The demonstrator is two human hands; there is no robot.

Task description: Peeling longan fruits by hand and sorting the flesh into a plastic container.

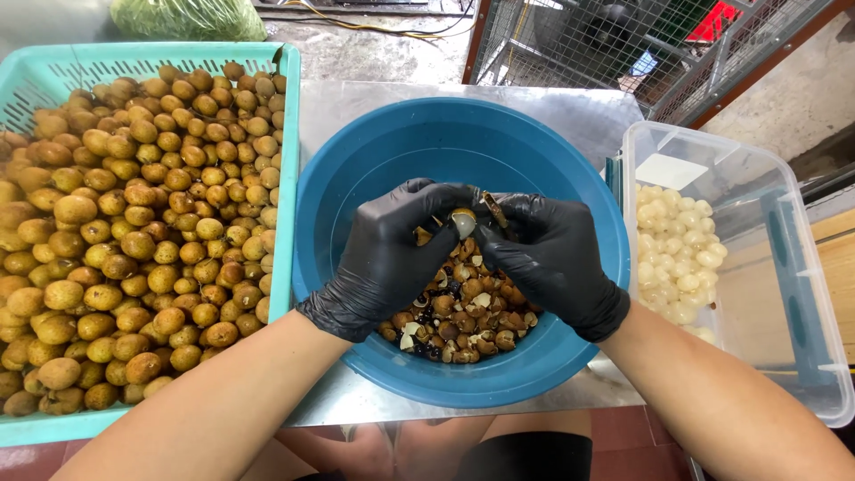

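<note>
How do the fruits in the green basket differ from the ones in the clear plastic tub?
The fruits in the green basket wear tan-brown skins; those in the clear tub are bare, pale and glossy white. The basket fruits are heaped almost to the rim, while the tub fruits form a small pile at one end. Both kinds are small and round, and neither lot is touched by the gloved hands.

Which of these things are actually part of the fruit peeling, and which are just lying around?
In use:
left hand and right hand, gloved, on a half-peeled fruit
blue bowl of shells
turquoise basket of brown fruit
clear tub of white peeled fruit

Lying about:
green bag
wire cage
</note>
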